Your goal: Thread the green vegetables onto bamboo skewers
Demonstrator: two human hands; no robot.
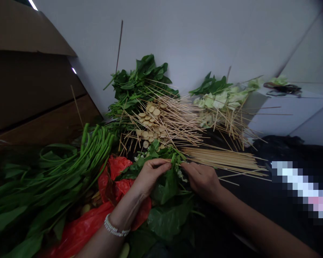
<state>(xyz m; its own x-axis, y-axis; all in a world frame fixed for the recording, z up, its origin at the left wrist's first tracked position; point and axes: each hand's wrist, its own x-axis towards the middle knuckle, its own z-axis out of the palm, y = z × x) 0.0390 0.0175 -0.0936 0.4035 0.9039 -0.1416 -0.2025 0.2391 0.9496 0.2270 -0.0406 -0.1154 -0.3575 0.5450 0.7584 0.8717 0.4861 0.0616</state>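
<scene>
My left hand (150, 175) pinches a thin bamboo skewer beside a bunch of leafy greens (170, 186). The greens' stems stand against the skewer between my two hands, and their broad leaves hang below. On the other side of the stems, my right hand (203, 180) has its fingers closed at the skewer's other end, where they hide most of it. Just beyond my right hand lies a row of bare bamboo skewers (223, 157). A pile of skewered pale round slices (153, 116) sits past my left hand.
Long-stemmed greens (78, 157) heap up at the left, next to a red plastic bag (120, 165). Skewered greens (146, 71) lean by the white wall, with skewered pale cabbage-like leaves (223, 100) further right. Black plastic (290, 147) lies at the right; cardboard (29, 82) stands left.
</scene>
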